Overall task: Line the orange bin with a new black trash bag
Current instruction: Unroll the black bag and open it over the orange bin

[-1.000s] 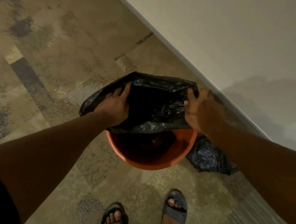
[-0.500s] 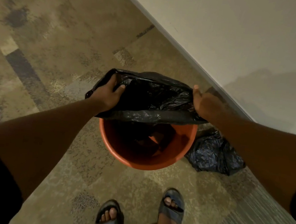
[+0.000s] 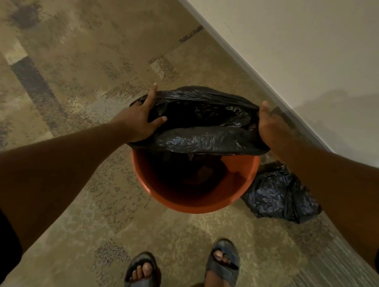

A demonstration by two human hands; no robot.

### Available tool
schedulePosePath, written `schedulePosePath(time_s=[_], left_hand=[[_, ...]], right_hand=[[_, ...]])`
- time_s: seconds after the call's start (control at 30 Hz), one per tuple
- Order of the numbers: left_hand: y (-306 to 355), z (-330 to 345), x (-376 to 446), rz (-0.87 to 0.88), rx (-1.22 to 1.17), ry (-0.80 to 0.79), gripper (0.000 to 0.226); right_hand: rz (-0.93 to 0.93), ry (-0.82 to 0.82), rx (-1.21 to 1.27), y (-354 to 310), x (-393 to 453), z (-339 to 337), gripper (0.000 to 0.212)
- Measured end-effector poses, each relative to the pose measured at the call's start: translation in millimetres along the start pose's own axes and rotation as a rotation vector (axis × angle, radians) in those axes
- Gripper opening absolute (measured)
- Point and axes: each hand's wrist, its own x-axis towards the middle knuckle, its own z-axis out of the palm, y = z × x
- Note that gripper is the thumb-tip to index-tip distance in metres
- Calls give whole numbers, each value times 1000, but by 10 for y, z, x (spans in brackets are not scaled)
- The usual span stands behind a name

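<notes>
Since the half-second-old frame, we see the left hand (image 3: 139,122) slid round the far-left side of the bag mouth, its forefinger now stretched out straight along the plastic, while the right hand (image 3: 270,128) has stayed on the far-right side.

We count one orange bin (image 3: 192,203), standing upright on the carpeted floor (image 3: 77,51) with its round mouth facing up toward us. One black trash bag (image 3: 208,126) is spread over the far half of the bin's rim, its opened mouth also facing up, its long axis running left to right across the bin from hand to hand. The near half of the bin's rim is bare orange, and some dark plastic hangs down inside the bin. A second black bag (image 3: 276,193), crumpled, lies on the floor touching the bin's right side, between the bin and the wall (image 3: 309,39).

Two hands are at work, both arms reaching forward and down over the bin. The left hand lies palm-down on the bag's left edge, thumb hooked inside the mouth, fingers (image 3: 151,95) spread apart and pressed on the outside of the plastic. The right hand grips the bag's right edge with the thumb up; its fingers are hidden behind the plastic, so we cannot tell how they are set, only that the hand is closed on the bag.

Two sandalled feet (image 3: 182,279) stand on the floor nearer to us than the bin.
</notes>
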Motion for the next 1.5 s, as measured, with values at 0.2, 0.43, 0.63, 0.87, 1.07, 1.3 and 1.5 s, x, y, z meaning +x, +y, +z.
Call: schedulePosePath(time_s=[0.2, 0.43, 0.63, 0.87, 1.07, 1.3, 1.5], left_hand=[[-17, 9, 35, 36, 43, 42, 95], [-68, 149, -11, -8, -8, -14, 113], [-34, 38, 154, -29, -51, 5, 115], [-6, 25, 204, -36, -126, 78, 108], [9, 16, 244, 28, -119, 127, 103], [-129, 131, 70, -211, -465, -87, 94], [-233, 302, -407, -74, -789, -87, 83]], right_hand=[[141, -57, -81, -162, 114, 36, 95], [130, -219, -59, 13, 11, 9, 89], [239, -114, -7, -229, 77, -16, 91], [214, -163, 201, -211, 137, -24, 85], [155, -25, 218, -188, 233, 2, 68], [254, -232, 157, -10, 95, 52, 73], [256, -288, 226, 235, -204, -78, 59]])
